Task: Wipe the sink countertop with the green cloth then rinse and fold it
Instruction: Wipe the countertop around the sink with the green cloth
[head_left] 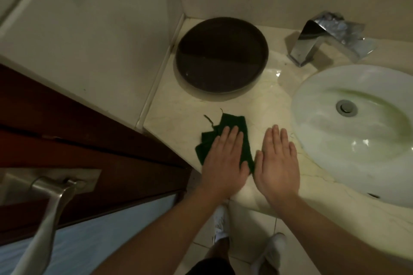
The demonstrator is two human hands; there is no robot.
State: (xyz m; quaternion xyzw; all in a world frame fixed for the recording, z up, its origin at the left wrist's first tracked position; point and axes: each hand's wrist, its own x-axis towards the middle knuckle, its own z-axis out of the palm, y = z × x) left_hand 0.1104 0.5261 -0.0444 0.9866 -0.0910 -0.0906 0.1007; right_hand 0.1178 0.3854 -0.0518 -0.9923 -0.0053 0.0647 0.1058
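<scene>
A: What are the hands doing?

B: The left hand (pixel 223 158) lies flat on the green cloth (pixel 225 138), fingers straight and close together, pressing it, not pinching it. The right hand (pixel 278 161) is flat and open too. It holds nothing and sits just beside the cloth on the countertop (pixel 178 109).

A: Where is the cloth?

B: Near the front edge of the countertop, bunched into folds, between the wall and the sink (pixel 357 131).

A: What could go wrong?

B: I think the cloth could slip off the front edge, because it is so close and only a flat palm holds it. A wide push could also bump the dark round tray (pixel 221 54) behind it.

A: What about the room?

B: The stone top is shiny and pale. The shiny tap (pixel 324 38) stands by the sink. A door handle (pixel 51 187) sticks out on the left. The light is dim.
</scene>
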